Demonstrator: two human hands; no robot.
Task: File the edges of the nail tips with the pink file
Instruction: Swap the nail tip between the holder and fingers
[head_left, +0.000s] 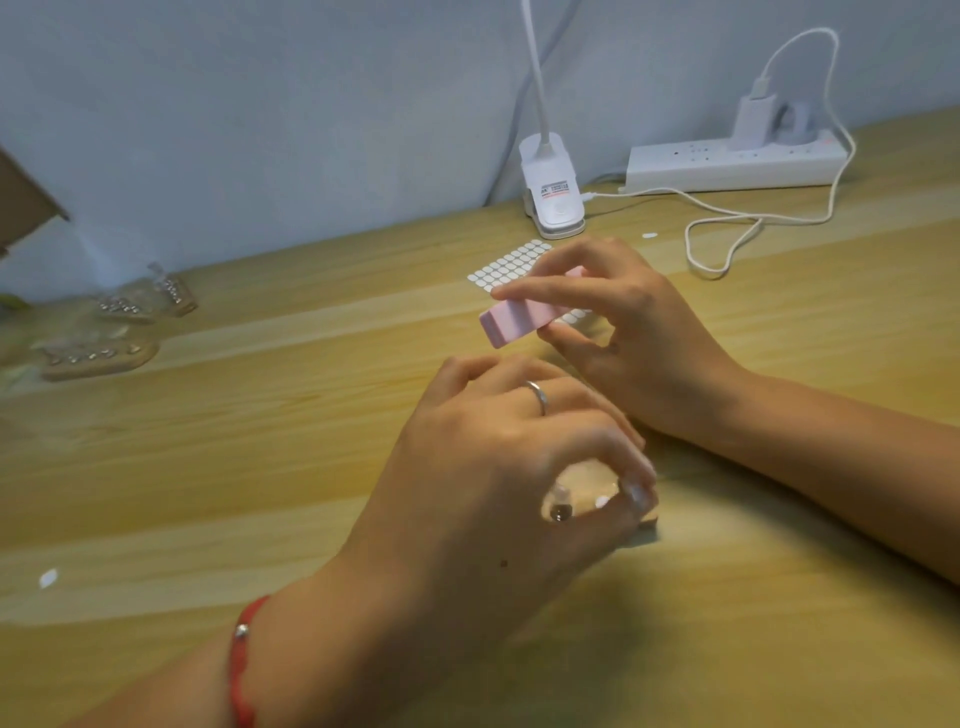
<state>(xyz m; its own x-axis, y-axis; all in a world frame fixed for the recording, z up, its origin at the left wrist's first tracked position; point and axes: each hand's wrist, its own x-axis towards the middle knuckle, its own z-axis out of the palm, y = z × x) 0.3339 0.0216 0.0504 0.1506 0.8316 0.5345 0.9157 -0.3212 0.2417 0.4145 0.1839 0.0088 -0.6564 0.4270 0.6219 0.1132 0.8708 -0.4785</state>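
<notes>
My right hand (618, 332) pinches the pink file block (519, 318) between thumb and fingers, holding it above the table near the centre. Below it, my left hand (498, 467), with a ring and a red wrist cord, curls its fingers round a wooden nail-tip holder (592, 491) resting on the table (260, 441). A nail tip on a small stand shows between the thumb and fingers; most of the holder is hidden by the hand. The file is apart from the nail tip, above and behind it.
A sheet of white adhesive dots (511, 267) lies behind the file. Two more wooden holders with nail tips (104, 343) sit at the far left. A clip lamp (550, 192), a power strip (732, 163) and a looping white cable (727, 234) line the back wall.
</notes>
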